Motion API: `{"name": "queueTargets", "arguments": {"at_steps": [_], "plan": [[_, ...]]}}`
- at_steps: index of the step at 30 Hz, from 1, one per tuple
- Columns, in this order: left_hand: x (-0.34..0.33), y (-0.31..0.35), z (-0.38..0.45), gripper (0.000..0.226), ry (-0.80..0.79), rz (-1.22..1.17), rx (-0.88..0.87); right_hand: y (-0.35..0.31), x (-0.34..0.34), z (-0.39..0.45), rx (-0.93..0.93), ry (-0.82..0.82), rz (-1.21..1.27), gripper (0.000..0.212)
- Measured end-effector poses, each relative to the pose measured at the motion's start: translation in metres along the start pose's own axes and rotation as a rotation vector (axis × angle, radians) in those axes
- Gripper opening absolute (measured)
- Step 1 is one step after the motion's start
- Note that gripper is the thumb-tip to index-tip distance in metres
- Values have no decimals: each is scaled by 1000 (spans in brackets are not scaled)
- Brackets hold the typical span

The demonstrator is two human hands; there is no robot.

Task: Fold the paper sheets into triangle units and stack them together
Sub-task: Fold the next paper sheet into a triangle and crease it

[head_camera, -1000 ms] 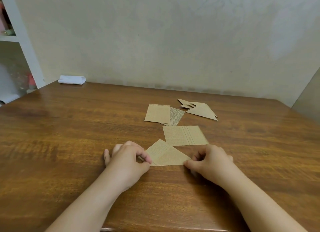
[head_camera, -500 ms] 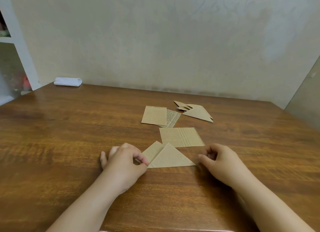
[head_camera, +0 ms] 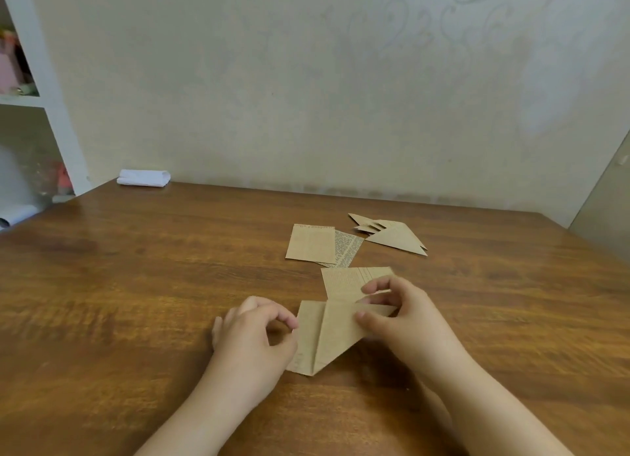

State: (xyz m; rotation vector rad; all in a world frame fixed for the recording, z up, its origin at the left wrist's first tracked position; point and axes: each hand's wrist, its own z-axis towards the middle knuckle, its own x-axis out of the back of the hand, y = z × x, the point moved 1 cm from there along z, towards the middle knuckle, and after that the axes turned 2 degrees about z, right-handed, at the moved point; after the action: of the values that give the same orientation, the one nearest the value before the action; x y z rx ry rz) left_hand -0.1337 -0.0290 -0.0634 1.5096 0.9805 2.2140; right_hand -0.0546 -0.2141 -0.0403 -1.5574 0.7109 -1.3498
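Note:
A half-folded brown paper sheet [head_camera: 334, 336] with a vertical crease sits tilted just above the wooden table [head_camera: 136, 285], its point facing me. My right hand [head_camera: 405, 322] pinches its right corner between thumb and fingers. My left hand [head_camera: 252, 339] is curled at its left edge, fingertips on the paper. A flat sheet [head_camera: 344, 281] lies right behind it, partly hidden by my right fingers. Farther back lie two overlapping flat sheets [head_camera: 310, 242]. To their right is a stack of finished triangle units [head_camera: 395, 237].
A folded white cloth [head_camera: 143, 177] lies at the table's far left corner by the wall. A white shelf unit [head_camera: 27, 114] stands left of the table. The table's right edge runs close to a wall.
My right hand has come back to the folded paper and taken its right corner. The paper has turned from a flat triangle into a tilted shape pointing toward me.

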Motion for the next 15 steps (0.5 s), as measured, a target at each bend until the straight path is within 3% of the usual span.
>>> {"name": "queueTargets", "arguments": {"at_steps": [3,5,7,9,11,15], "plan": [[18,9,8,10,51,-171,-100,-7,18,6,96,-18,92,44],[30,21,19,17,22,-202,-193,-16,31,10,158,-144,107,55],[36,35,31,28,-104,-191,-231,-28,39,14,199,-297,122,65],[37,49,42,23,-293,-188,-208,-39,41,16,234,-371,92,73],[33,56,51,10,-397,-208,-172,-45,38,20,276,-312,40,77],[16,52,62,7,-281,-506,83,-42,35,28,281,-41,130,67]]}}
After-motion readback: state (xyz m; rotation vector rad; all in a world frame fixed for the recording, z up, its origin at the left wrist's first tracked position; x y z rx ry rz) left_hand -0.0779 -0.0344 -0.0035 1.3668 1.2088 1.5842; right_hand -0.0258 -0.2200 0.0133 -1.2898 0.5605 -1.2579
